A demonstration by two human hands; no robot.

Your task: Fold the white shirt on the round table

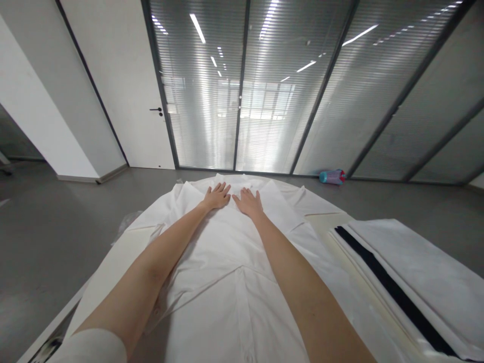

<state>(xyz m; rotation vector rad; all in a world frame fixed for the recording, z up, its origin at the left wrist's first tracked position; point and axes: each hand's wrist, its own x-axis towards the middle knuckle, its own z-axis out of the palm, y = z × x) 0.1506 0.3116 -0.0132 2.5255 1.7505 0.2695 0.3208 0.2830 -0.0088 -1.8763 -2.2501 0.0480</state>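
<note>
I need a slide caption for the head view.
Left hand and right hand resting on a white fabric garment beside a stack of white and black cloth.

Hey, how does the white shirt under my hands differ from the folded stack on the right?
The shirt is spread out and wrinkled, while the stack is folded into flat layers. The shirt looks white; the stack has a black layer among pale ones. The shirt is under the left hand and right hand; the stack is untouched. Both lie on the table.
</note>
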